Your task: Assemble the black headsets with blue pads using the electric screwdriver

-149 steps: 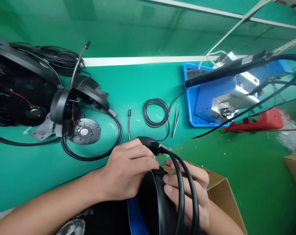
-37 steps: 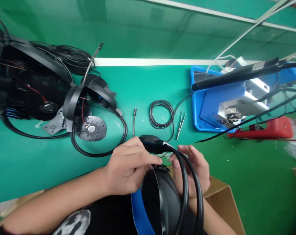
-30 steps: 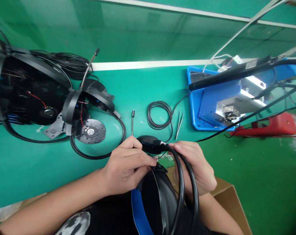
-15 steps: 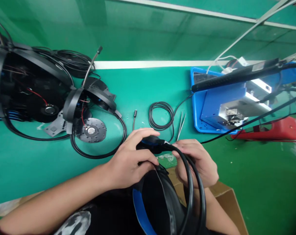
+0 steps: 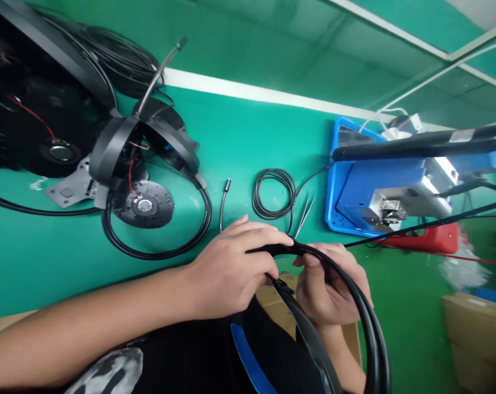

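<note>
Both my hands hold a black headset with blue trim [image 5: 305, 334] over the table's near edge. My left hand [image 5: 231, 271] is closed over the end piece where the two black arch tubes [image 5: 367, 323] meet it. My right hand [image 5: 332, 282] is curled around those tubes just to the right, thumb against them. The inner band [image 5: 309, 336] runs down toward my lap.
Partly assembled headsets with bare speakers and red wires [image 5: 137, 180] lie at the left. A coiled black cable [image 5: 275, 194], tweezers [image 5: 303, 213] and a short mic stem [image 5: 224, 197] lie ahead. A blue tray with a metal fixture [image 5: 371, 191] stands right; cardboard boxes [image 5: 478, 339] below.
My left hand's fingers have slid forward over the end piece, covering it. My right hand has gone from open to curled on the tubes. The view has tilted.
</note>
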### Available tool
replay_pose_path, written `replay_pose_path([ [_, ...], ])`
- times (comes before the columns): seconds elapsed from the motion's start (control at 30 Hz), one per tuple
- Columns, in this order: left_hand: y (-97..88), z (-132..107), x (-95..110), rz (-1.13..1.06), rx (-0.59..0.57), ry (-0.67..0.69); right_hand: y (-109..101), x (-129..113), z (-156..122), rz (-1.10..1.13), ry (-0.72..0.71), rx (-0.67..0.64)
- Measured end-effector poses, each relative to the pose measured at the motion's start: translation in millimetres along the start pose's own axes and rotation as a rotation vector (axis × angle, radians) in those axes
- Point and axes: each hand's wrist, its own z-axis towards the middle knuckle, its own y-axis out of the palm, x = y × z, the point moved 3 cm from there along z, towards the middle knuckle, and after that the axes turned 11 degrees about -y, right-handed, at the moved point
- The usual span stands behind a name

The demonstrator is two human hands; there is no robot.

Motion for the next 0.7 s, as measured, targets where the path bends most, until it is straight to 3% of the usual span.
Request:
replay_pose_path([
  [0.2,1.1,2.8,-0.6,0.010,-0.027,0.005,-8.1,6.7,2.3,0.037,0.117,-0.026],
  [0.37,3.0,4.3,-3.0,0.008,-0.034,0.025,-5.4,14.2,5.5,0.157,0.187,0.031],
  [0.57,6.1,11.8,0.2,0.071,-0.138,0.064,-0.3,25.1,2.1,0.168,0.153,0.070],
  [0.7,6.7,18.8,2.2,0.122,-0.208,0.042,-1.7,26.6,0.2,0.120,0.213,0.046],
])
